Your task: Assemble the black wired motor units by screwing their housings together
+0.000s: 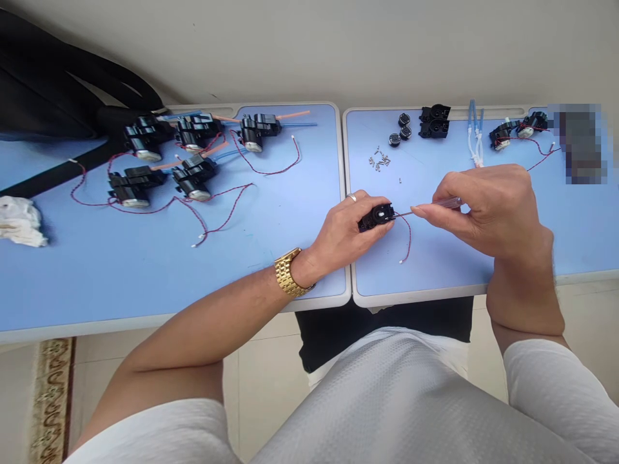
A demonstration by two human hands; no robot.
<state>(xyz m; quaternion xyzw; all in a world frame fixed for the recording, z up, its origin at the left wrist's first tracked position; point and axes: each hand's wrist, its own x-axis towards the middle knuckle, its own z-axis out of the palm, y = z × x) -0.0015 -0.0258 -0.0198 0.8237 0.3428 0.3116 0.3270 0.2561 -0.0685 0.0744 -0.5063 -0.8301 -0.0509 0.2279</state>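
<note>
My left hand is closed around a small black motor unit, thumb and fingers on its two sides, just above the right table. A thin red-and-black wire with a white plug trails from the unit. In my right hand is a screwdriver with a clear handle, held almost level. Its shaft points left and the tip meets the right end of the motor unit. Whether the tip sits in a screw is too small to tell. Beyond my hands lie several loose screws.
Small round black parts, black housings and blue-white tubes lie at the back. Two wired units sit near a blurred dark object. Several finished-looking units, a black bag and white tissue occupy the left table.
</note>
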